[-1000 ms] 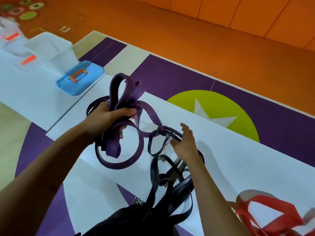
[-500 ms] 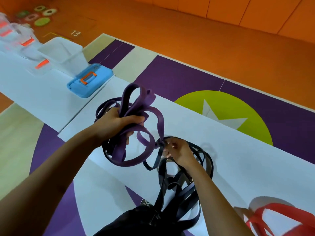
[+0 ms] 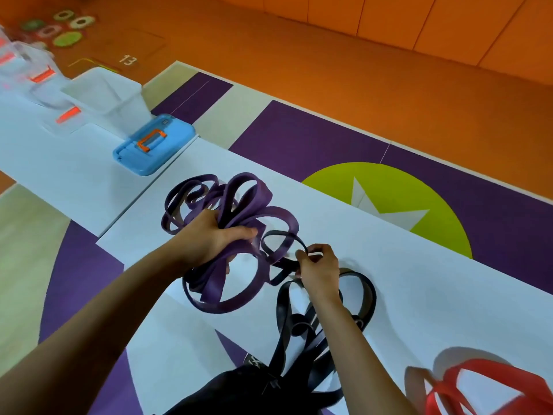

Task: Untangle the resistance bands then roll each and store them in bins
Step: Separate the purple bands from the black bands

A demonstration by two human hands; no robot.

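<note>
My left hand (image 3: 214, 238) grips a thick bundle of purple resistance band (image 3: 254, 199) loops above the white sheet (image 3: 419, 280). Just to its right, my right hand (image 3: 318, 269) pinches a dark band strand where the purple loops meet the black resistance band (image 3: 366, 290). The black band trails in loose coils down toward my body. A red resistance band (image 3: 490, 384) lies at the bottom right corner. Clear bins (image 3: 104, 94) stand at the upper left.
A blue lid with an orange handle (image 3: 154, 145) lies on the white sheet beside the nearest clear bin. More clear containers with orange clips (image 3: 39, 76) stand further left. Orange floor and coloured rings (image 3: 67, 38) lie beyond. A dark bag (image 3: 233, 390) sits at the bottom centre.
My right hand went from flat and open on the black coils to pinching a strand at the purple-black junction. The view shifted, and the left hand stays on the purple bundle.
</note>
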